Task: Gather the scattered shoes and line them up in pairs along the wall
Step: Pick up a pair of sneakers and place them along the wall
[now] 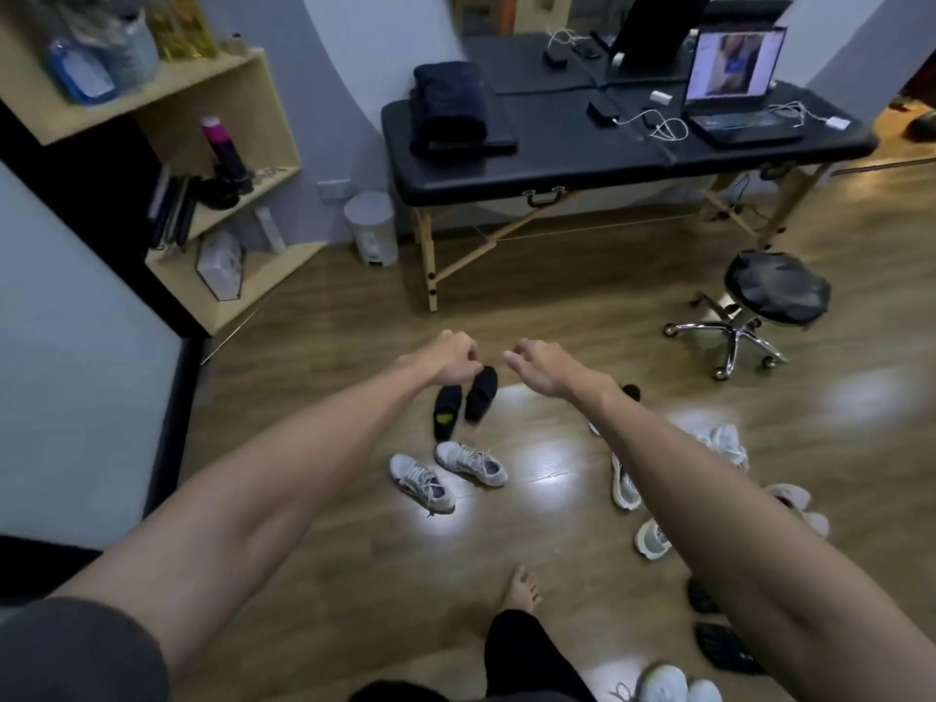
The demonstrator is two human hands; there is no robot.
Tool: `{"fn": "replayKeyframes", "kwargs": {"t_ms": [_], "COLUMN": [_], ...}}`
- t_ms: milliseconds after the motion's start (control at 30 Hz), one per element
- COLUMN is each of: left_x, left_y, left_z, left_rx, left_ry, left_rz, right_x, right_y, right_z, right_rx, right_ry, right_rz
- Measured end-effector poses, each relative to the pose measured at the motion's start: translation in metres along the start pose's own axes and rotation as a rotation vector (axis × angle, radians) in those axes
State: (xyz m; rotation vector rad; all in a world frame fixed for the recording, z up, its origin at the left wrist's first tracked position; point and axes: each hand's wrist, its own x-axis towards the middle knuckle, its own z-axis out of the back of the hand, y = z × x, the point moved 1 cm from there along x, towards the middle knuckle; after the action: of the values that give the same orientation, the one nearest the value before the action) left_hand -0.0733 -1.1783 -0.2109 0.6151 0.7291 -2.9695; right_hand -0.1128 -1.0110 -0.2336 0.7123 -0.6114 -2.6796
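Observation:
Both my arms reach out over the wooden floor. My left hand (pixel 452 358) hangs with loosely curled fingers just above two black shoes (pixel 463 403) lying side by side, and nothing shows in its grip. My right hand (pixel 536 364) hovers beside it, fingers relaxed and holding nothing. Two white sneakers (pixel 445 473) lie loose nearer to me. Under and beyond my right forearm are cream sneakers (pixel 625 488), white shoes (pixel 725 443), a pink shoe (pixel 795 499) and black sandals (pixel 722 646). More white shoes (pixel 676 686) sit at the bottom edge.
A black folding table (pixel 582 164) with a laptop (pixel 729 78) stands ahead by the grey wall. A wheeled stool (pixel 775 291) is at the right, a white bin (pixel 371 228) by the wall and a wooden shelf (pixel 238 255) at the left. My bare foot (pixel 521 587) stands below.

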Motion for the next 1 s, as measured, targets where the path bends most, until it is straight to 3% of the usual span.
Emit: {"fn": "replayKeyframes", "kwargs": {"t_ms": [200,367,633,833,1000], "left_x": [0.091,0.158,0.242,0.296,0.352], "left_y": [0.020,0.062,0.164,0.255,0.318], "left_z": [-0.006,-0.034,-0.146,-0.269,-0.371], "left_rx": [-0.091,-0.126,-0.144,-0.104,-0.080], "left_ry": [0.012,0.022,0.077,0.169,0.156], "left_rz": [0.117,0.158,0.224,0.290,0.307], "right_x": [0.087,0.166,0.282,0.357,0.425], "right_y": [-0.021,-0.032,-0.089,-0.154,-0.207], "right_z": [0.012,-0.020,-0.160,-0.292,-0.389], "right_rx": [-0.013,-0.034,-0.030,-0.096,-0.149], "right_ry": [0.110,0.175,0.300,0.416,0.444], "right_rz": [0.059,0.115,0.126,0.145,0.141]}}
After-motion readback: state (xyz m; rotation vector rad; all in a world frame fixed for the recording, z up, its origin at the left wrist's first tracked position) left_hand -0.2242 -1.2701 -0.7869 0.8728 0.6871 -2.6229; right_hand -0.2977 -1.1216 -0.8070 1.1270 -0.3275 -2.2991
